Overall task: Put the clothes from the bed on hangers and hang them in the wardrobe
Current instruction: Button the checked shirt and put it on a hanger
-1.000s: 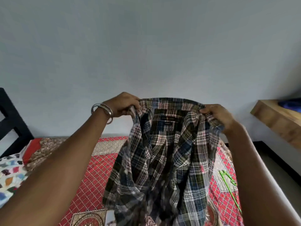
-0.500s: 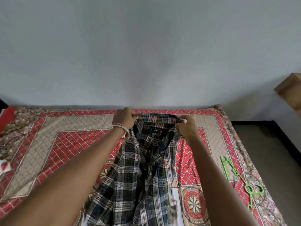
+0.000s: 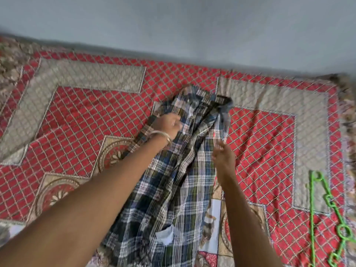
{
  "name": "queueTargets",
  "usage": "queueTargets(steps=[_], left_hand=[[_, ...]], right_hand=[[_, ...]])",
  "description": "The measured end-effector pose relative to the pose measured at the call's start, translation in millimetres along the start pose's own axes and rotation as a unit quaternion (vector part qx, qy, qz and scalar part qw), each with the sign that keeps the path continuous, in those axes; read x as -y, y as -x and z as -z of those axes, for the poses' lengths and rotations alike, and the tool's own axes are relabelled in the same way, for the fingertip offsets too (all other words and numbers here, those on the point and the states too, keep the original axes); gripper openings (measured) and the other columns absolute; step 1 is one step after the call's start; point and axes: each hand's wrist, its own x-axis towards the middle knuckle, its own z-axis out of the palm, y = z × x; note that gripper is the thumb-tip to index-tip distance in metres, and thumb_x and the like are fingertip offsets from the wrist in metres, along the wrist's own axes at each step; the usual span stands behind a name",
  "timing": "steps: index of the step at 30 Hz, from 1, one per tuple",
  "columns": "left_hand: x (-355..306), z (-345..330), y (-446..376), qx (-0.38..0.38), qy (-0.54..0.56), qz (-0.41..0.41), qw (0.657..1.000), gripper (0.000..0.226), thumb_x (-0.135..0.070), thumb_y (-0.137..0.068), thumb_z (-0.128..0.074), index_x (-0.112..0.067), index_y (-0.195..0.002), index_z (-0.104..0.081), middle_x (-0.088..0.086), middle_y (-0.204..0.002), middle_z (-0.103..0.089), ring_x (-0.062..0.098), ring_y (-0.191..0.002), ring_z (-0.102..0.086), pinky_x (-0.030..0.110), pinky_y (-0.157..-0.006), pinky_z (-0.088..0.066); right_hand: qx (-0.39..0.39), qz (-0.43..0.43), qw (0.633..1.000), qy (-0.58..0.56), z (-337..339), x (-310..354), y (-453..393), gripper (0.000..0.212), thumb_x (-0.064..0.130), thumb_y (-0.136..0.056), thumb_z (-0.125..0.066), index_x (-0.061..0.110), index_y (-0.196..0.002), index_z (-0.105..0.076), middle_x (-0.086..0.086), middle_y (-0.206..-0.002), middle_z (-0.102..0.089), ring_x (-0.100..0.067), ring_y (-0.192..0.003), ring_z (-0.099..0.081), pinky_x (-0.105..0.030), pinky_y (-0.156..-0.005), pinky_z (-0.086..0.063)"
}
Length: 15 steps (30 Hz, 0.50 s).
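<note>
Fingers of left hand are curled down on the plaid shirt near its collar end, centre of frame; blur hides whether they pinch the cloth or just press it, so can't tell the grasp for sure. A metal bangle sits on that wrist. Right hand, just right of centre, has fingers loosely spread & released, hovering over the shirt's right edge w/ nothing held; touching or not, can't tell. Shirt lies stretched on the bed, collar toward upper centre, tail running to the bottom edge, over a red & beige diamond-pattern bedspread. Green plastic hanger lies on the bedspread at lower right, well apart from shirt & both hands. Grey wall fills the top of frame.
</note>
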Motion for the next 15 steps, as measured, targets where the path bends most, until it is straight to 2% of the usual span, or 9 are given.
queueTargets(steps=[2,4,5,6,8,10,13,15], left_hand=[[61,-28,18,0.012,-0.031,0.057,0.998,0.032,-0.02,-0.09,-0.062,-0.011,-0.121,-0.063,0.01,-0.121,-0.063,0.025,-0.111,-0.059,0.034,-0.095,-0.049],[118,-51,48,-0.007,-0.103,0.1,0.99,0.039,-0.03,-0.087,-0.066,-0.013,-0.122,-0.061,0.014,-0.119,-0.058,0.031,-0.109,-0.055,0.04,-0.092,-0.048],[140,-59,67,-0.008,-0.14,0.112,0.984,0.043,-0.035,-0.084,-0.068,-0.016,-0.122,-0.059,0.013,-0.119,-0.054,0.033,-0.108,-0.053,0.041,-0.09,-0.047],[159,-66,87,0.003,-0.174,0.121,0.977,0.044,-0.038,-0.083,-0.069,-0.017,-0.12,-0.057,0.012,-0.118,-0.051,0.033,-0.108,-0.051,0.042,-0.087,-0.048],[188,-77,125,0.046,-0.237,0.129,0.962,0.039,-0.035,-0.084,-0.068,-0.018,-0.115,-0.053,0.008,-0.117,-0.049,0.031,-0.107,-0.052,0.04,-0.082,-0.048],[210,-87,154,0.066,-0.278,0.141,0.948,0.035,-0.034,-0.085,-0.065,-0.017,-0.113,-0.051,0.007,-0.117,-0.05,0.03,-0.106,-0.054,0.041,-0.079,-0.047],[225,-92,172,0.016,-0.262,0.188,0.947,0.044,-0.049,-0.083,-0.063,-0.016,-0.112,-0.052,0.009,-0.113,-0.052,0.032,-0.104,-0.053,0.046,-0.078,-0.05],[229,-92,171,0.014,-0.274,0.197,0.941,0.046,-0.051,-0.084,-0.061,-0.017,-0.113,-0.053,0.008,-0.114,-0.054,0.032,-0.105,-0.055,0.049,-0.08,-0.051]], right_hand=[[-0.045,-0.065,0.991,0.11,3,-78,22,0.025,0.017,-0.096,-0.049,0.015,-0.118,-0.06,-0.006,-0.1,-0.065,-0.023,-0.08,-0.058,-0.036,-0.072,-0.048],[-0.091,-0.13,0.97,0.182,12,-137,55,0.029,0.021,-0.093,-0.056,0.01,-0.12,-0.059,-0.013,-0.11,-0.066,-0.03,-0.089,-0.063,-0.043,-0.078,-0.052],[-0.097,-0.157,0.965,0.184,16,-157,73,0.037,0.026,-0.089,-0.062,0.008,-0.121,-0.057,-0.015,-0.11,-0.067,-0.031,-0.088,-0.064,-0.044,-0.076,-0.052],[-0.09,-0.174,0.963,0.187,20,-176,92,0.043,0.03,-0.086,-0.067,0.006,-0.12,-0.057,-0.017,-0.108,-0.068,-0.029,-0.083,-0.064,-0.041,-0.071,-0.051],[-0.049,-0.186,0.961,0.198,26,-199,124,0.038,0.026,-0.084,-0.073,0.004,-0.114,-0.061,-0.015,-0.102,-0.07,-0.024,-0.082,-0.063,-0.031,-0.07,-0.046],[-0.016,-0.211,0.961,0.18,28,-215,146,0.033,0.025,-0.083,-0.075,0.005,-0.107,-0.063,-0.01,-0.099,-0.069,-0.027,-0.088,-0.065,-0.034,-0.074,-0.05],[0.024,-0.238,0.954,0.181,25,-221,158,0.046,0.04,-0.083,-0.072,0.008,-0.116,-0.063,-0.009,-0.107,-0.068,-0.026,-0.098,-0.064,-0.034,-0.082,-0.05],[0.026,-0.241,0.954,0.178,21,-225,161,0.055,0.043,-0.082,-0.072,0.007,-0.121,-0.061,-0.01,-0.117,-0.066,-0.026,-0.104,-0.062,-0.035,-0.088,-0.049]])
